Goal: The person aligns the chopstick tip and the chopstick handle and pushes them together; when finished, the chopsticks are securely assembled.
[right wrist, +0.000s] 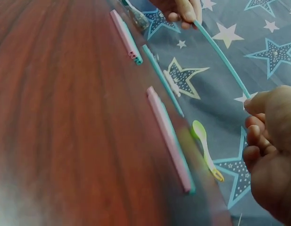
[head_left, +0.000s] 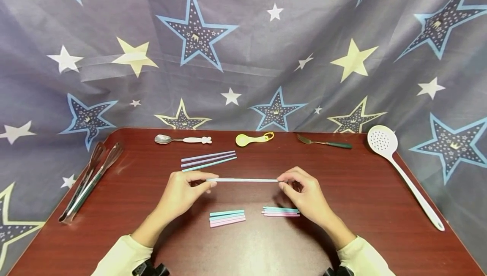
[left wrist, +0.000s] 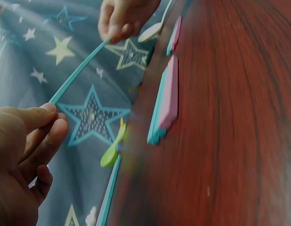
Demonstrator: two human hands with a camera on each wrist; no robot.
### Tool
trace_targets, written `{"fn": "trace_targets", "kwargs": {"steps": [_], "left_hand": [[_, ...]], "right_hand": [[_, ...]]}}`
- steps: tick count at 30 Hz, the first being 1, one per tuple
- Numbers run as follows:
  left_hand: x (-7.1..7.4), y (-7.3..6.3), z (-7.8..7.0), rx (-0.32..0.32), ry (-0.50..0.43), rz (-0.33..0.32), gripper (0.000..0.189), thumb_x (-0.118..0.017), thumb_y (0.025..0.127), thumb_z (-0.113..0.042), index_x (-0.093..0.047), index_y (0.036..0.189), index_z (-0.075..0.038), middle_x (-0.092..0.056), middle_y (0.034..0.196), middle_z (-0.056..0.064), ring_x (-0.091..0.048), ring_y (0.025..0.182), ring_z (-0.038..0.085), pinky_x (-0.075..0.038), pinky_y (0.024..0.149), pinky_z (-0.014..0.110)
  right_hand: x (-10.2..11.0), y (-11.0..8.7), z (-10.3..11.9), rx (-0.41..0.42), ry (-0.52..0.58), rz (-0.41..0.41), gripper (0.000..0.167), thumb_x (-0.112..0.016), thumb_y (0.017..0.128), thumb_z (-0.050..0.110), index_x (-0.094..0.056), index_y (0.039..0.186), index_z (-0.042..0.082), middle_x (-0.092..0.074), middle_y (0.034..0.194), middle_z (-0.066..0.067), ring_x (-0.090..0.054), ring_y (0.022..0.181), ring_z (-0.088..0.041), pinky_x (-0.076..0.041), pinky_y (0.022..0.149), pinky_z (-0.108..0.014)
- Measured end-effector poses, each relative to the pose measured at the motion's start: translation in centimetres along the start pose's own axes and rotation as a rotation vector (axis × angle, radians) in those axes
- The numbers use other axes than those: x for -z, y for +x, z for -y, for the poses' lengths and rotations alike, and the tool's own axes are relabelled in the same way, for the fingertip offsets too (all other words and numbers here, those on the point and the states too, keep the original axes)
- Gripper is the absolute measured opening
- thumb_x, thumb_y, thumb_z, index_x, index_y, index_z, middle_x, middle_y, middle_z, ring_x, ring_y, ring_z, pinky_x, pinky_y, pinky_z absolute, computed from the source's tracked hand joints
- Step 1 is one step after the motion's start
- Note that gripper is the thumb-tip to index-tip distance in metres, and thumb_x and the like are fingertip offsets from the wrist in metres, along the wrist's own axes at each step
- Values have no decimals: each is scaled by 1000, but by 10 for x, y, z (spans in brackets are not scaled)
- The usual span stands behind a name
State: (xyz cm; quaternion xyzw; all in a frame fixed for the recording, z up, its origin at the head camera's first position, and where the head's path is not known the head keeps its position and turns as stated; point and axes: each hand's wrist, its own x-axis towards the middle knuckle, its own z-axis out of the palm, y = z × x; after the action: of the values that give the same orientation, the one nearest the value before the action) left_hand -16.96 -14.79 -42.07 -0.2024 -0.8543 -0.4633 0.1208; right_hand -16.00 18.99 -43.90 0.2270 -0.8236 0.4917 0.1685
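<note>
A light blue drinking straw (head_left: 247, 180) is stretched level above the table between both hands. My left hand (head_left: 185, 191) pinches its left end between thumb and forefinger. At the other end, my right hand (head_left: 302, 189) pinches the tip the same way. In both wrist views the straw bows slightly. Below the hands lie two bundles of short straw pieces, blue and pink: a left bundle (head_left: 227, 218) and a right bundle (head_left: 280, 211). Beyond the left hand, three long straws (head_left: 208, 160), two purple and one teal, lie side by side.
Along the back edge lie a white-handled spoon (head_left: 182, 140), a yellow measuring spoon (head_left: 253, 139) and a green-handled fork (head_left: 324, 142). Metal tongs (head_left: 89, 183) rest at the left edge, a white slotted ladle (head_left: 405, 174) at the right. A star-patterned cloth (head_left: 236, 47) hangs behind.
</note>
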Motion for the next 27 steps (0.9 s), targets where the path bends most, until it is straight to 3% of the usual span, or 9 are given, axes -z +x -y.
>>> {"fn": "trace_targets", "kwargs": {"steps": [4,10,14,21,27], "left_hand": [[9,-5,13,27,23,-18,12,-83,87,-17,-84,99,-20,-80,80,0,-75,64,12,-50,60,17],[15,-8,36,93,129,-113,13,-86,84,-20,-85,97,-22,-82,93,-4,-66,79,-6,-49,72,12],[14,-7,53,96,172,-141,14,-87,83,-19,-85,97,-23,-82,94,-4,-71,88,-3,-49,77,9],[14,-5,74,113,221,-179,14,-87,84,-21,-85,98,-20,-81,94,-5,-76,91,17,-49,79,13],[16,-5,88,95,244,-205,13,-88,82,-17,-85,96,-16,-79,87,-3,-64,73,5,-42,66,13]], "right_hand": [[3,-5,-5,-4,-20,65,15,-78,88,-1,-77,97,11,-69,90,-2,-52,69,-5,-44,58,-21],[2,-16,-13,-71,-28,237,12,-79,88,4,-79,97,12,-69,89,4,-56,72,-2,-47,60,-21],[-1,-23,-17,-112,-26,302,13,-80,88,5,-79,97,14,-69,88,6,-56,69,-1,-48,58,-21],[-2,-27,-20,-106,-41,335,13,-82,85,6,-79,96,14,-69,88,6,-57,78,-1,-50,68,-22],[-3,-28,-22,-100,-48,357,11,-82,87,9,-80,94,17,-68,91,7,-57,81,-3,-50,71,-22]]}}
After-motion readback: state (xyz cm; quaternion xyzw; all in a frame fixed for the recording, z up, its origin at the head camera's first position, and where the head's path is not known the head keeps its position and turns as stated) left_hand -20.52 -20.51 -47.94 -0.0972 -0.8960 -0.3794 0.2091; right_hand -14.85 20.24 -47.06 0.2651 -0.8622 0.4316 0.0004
